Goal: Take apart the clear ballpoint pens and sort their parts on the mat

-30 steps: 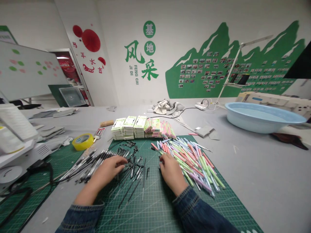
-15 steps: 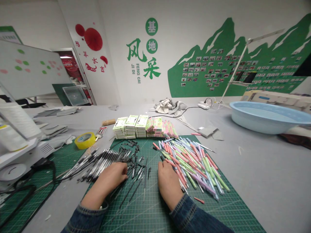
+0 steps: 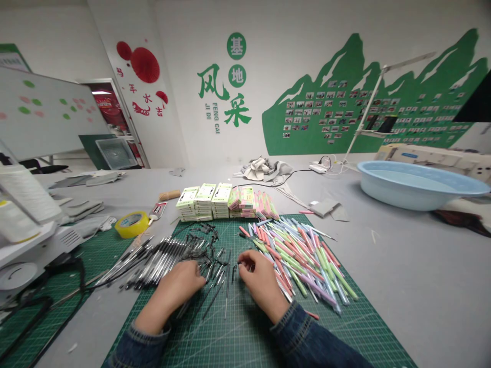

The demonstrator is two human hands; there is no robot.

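Observation:
My left hand is curled down at the right edge of a pile of clear, black-ended pens. Its fingertips are tucked out of sight, so whatever they grip is hidden. Thumb and forefinger of my right hand are pinched together, with a small dark piece at their tips too small to name. Between the hands lie loose black pen parts and several thin, dark refill-like sticks. Right beside my right hand spreads a heap of pastel pens in pink, green, blue and purple.
Small stacked boxes stand behind the green cutting mat. Yellow tape and a glue tube lie left. A white machine with thread cones stands far left; a blue basin sits right. Grey cloth lies behind.
My right hand has moved left, away from the pastel pens, and its pinched fingertips now show a small dark piece. My left hand has shifted slightly right.

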